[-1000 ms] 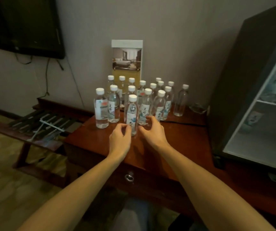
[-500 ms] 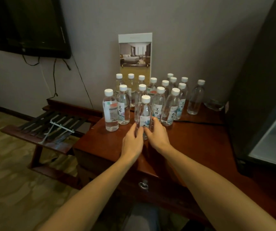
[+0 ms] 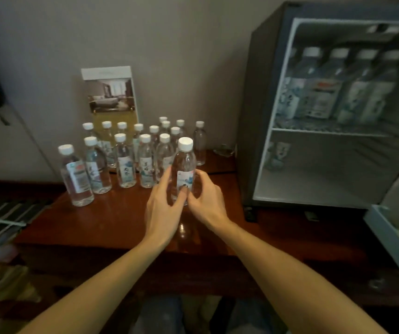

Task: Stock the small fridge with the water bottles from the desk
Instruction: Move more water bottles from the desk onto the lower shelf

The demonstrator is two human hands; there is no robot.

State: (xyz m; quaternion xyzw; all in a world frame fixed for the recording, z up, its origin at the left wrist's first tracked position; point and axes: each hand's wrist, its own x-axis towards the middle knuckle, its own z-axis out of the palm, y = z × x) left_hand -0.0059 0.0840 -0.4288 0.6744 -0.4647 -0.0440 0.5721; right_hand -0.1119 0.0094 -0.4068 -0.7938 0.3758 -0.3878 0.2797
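1. At left, over a dozen unstocked bottles (image 3: 126, 162) stood on the counter (image 3: 111, 218).
2. In the middle, your left hand (image 3: 162, 208) and right hand (image 3: 205, 201) had their fingers grasping the front bottle (image 3: 185, 165), upright over the counter.
3. At right, the open fridge (image 3: 249, 116) held stocked bottles (image 3: 321, 97) on its top shelf (image 3: 326, 131); the job looked under half done.
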